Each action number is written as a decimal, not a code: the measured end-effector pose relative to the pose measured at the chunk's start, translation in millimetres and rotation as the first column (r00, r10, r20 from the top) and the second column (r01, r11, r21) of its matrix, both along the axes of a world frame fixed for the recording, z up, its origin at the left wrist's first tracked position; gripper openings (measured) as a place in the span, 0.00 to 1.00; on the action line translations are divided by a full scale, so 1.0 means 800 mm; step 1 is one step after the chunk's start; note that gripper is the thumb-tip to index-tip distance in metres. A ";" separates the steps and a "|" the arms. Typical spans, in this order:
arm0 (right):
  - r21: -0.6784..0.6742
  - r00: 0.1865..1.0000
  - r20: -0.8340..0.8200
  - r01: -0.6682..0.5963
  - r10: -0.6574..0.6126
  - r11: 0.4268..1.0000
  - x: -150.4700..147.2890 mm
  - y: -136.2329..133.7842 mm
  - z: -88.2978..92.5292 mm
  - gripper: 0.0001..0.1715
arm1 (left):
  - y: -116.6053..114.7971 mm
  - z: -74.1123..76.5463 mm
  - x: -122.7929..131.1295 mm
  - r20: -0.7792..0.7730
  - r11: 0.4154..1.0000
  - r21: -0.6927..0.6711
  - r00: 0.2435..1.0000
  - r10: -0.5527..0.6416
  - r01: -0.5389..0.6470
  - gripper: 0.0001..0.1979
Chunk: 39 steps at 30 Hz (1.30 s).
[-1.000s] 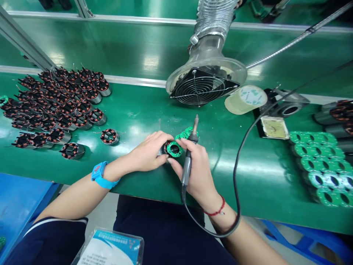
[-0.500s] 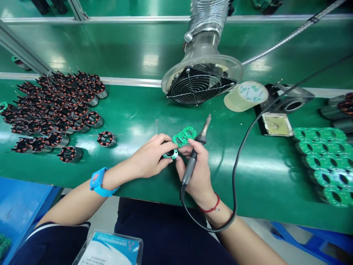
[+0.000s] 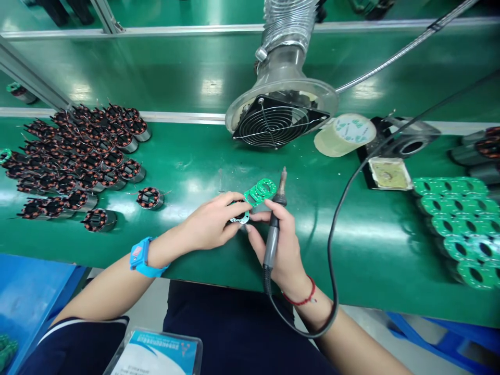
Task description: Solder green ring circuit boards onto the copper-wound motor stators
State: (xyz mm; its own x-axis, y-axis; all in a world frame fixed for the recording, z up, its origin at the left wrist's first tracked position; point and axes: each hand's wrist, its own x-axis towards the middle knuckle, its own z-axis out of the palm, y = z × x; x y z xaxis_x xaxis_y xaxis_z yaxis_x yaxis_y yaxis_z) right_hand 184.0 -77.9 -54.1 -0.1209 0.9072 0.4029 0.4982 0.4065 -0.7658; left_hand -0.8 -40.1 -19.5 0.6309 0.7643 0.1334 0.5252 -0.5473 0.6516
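My left hand [image 3: 217, 220] is closed around a motor stator topped by a green ring-shaped circuit board [image 3: 241, 217]; the fingers hide most of it. My right hand [image 3: 283, 245] grips a soldering iron [image 3: 272, 237] between thumb and fingers, its tip pointing up and away from me. The right thumb and fingertips are close beside the held board; whether they touch it I cannot tell. Just beyond both hands lie several loose green ring boards [image 3: 262, 190], overlapping. A single wound stator [image 3: 150, 198] stands on the bench to the left.
Rows of copper-wound stators [image 3: 78, 151] fill the bench's left. A fume extractor [image 3: 275, 122] hangs ahead, near a tape roll [image 3: 344, 136] and a soldering stand with sponge [image 3: 390, 173]. Board-topped stators [image 3: 455, 226] crowd the right. The iron's cable [image 3: 332, 250] loops over my right forearm.
The soldering iron has turned more upright, its tip swinging left. My right thumb and fingers have moved slightly apart. The left hand keeps its hold, and the view has shifted a little.
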 end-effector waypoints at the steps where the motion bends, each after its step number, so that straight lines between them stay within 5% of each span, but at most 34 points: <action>1: -0.006 1.000 -0.009 0.013 -0.013 1.000 0.000 0.000 0.000 0.32 | 0.000 -0.002 0.002 0.016 1.000 0.016 1.000 0.010 -0.010 0.18; 12: -0.022 0.995 0.088 0.042 -0.040 0.999 0.004 0.004 0.007 0.29 | 0.005 -0.020 0.006 0.076 0.993 -0.050 0.991 0.109 -0.105 0.27; 16: 0.012 0.960 0.259 -0.119 0.111 0.993 0.008 0.025 0.019 0.33 | 0.009 -0.016 -0.010 -0.045 0.996 -0.021 0.996 0.082 -0.083 0.36; 19: -0.009 0.910 0.322 -0.273 0.262 0.962 0.006 0.041 0.025 0.31 | 0.015 -0.004 -0.024 -0.236 0.994 0.010 0.966 0.106 -0.107 0.22; 21: 0.022 0.914 0.334 -0.253 0.232 0.967 0.004 0.048 0.022 0.28 | 0.019 0.004 -0.031 -0.288 0.993 -0.002 0.951 0.115 -0.120 0.07; 24: 0.112 0.930 0.345 -0.179 0.130 0.977 -0.002 0.051 0.012 0.28 | 0.023 0.011 -0.033 -0.142 0.984 -0.064 0.977 0.158 -0.168 0.05; 28: 0.164 0.927 0.355 -0.187 0.119 0.969 -0.008 0.046 0.005 0.31 | 0.023 0.006 -0.020 0.137 0.923 -0.283 0.941 0.309 -0.262 0.03; 33: 0.224 0.928 0.299 -0.295 0.222 0.929 -0.009 0.042 0.014 0.36 | 0.024 -0.007 -0.009 0.247 0.757 -0.615 0.858 0.450 -0.220 0.06; 39: 0.202 0.931 0.316 -0.255 0.183 0.946 -0.006 0.042 0.022 0.29 | 0.025 -0.006 -0.010 0.248 0.699 -0.675 0.819 0.517 -0.236 0.05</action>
State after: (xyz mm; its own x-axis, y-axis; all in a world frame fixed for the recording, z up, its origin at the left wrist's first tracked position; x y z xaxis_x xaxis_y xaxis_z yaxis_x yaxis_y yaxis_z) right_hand 179.4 -44.5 -36.8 -0.4491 0.7274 0.5188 0.5605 0.6816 -0.4704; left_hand -8.7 -20.2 -24.0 0.2665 0.9263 -0.2665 0.2195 0.2109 0.9525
